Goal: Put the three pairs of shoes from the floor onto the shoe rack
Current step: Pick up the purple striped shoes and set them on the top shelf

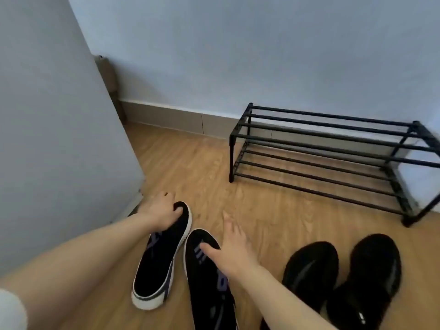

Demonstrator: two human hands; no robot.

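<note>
Head camera looks down: the left hand (164, 211) grips the heel of one black slip-on shoe (162, 258) on the floor (262, 210). The right hand (232, 248), fingers spread, reaches for its partner (209, 282). Next, I think, both get lifted to the bare shoe rack (333, 148) by the wall. Black sneakers (345, 277) wait nearby.

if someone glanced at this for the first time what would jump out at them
Two bare arms reach in from the bottom: the left hand grips the heel of a black white-soled slip-on, the right hand spreads over its mate. An empty black shoe rack stands against the wall, upper right.
</note>
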